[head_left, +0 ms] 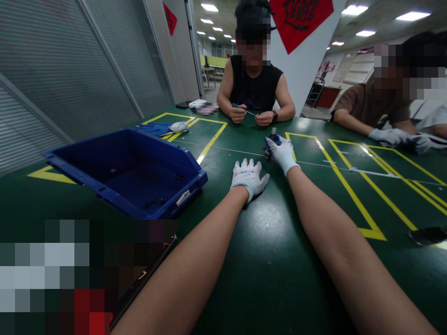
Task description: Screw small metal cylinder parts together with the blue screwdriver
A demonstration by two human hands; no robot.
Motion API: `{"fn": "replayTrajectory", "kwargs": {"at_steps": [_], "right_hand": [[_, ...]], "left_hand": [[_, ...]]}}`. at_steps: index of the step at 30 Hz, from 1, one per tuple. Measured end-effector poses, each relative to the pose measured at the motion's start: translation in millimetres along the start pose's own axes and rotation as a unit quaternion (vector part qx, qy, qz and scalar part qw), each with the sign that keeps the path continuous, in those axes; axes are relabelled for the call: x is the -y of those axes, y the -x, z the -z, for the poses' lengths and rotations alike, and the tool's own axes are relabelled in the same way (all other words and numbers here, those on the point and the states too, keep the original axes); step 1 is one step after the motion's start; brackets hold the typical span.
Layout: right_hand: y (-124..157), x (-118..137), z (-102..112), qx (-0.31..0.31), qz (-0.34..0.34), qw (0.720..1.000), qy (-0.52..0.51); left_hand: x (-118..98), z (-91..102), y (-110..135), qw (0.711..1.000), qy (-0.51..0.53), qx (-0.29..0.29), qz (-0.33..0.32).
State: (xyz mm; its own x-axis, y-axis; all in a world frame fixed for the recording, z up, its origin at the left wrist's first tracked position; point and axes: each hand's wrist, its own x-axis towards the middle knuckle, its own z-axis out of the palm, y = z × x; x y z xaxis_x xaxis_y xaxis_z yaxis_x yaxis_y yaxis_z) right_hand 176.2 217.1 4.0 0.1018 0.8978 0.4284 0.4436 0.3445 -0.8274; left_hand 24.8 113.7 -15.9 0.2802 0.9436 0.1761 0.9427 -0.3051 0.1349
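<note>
Both my hands wear white gloves. My left hand (248,177) lies flat on the green table (272,260) with fingers spread, holding nothing. My right hand (283,152) reaches further out and is closed around a small blue and metal tool (271,139) that stands on the table. A small dark metal part (267,155) sits just beside that hand, between the two gloves.
A blue plastic bin (129,170) with several small dark parts stands at the left. Yellow tape lines (349,190) mark the table. One person sits opposite working with small parts, another in white gloves at the right. A phone (146,274) lies near my left forearm.
</note>
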Motion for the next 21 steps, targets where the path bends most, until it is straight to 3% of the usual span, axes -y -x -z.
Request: {"fn": "replayTrajectory", "kwargs": {"at_steps": [3, 10, 16, 21], "right_hand": [[4.2, -6.0, 1.0, -0.016, 0.026, 0.998, 0.063], [5.4, -21.3, 6.3, 0.06, -0.012, 0.975, 0.215], [-5.2, -15.6, 3.3, 0.119, -0.047, 0.955, 0.268], [-6.8, -7.9, -11.4, 0.06, -0.105, 0.929, 0.349]], "left_hand": [[0.3, -1.0, -0.7, 1.0, 0.001, -0.001, 0.0], [-1.1, 1.6, -0.1, 1.0, -0.004, 0.001, 0.004], [-0.9, 0.6, -0.9, 1.0, -0.003, 0.002, 0.004], [-0.2, -2.3, -3.4, 1.0, -0.005, 0.001, 0.006]]}}
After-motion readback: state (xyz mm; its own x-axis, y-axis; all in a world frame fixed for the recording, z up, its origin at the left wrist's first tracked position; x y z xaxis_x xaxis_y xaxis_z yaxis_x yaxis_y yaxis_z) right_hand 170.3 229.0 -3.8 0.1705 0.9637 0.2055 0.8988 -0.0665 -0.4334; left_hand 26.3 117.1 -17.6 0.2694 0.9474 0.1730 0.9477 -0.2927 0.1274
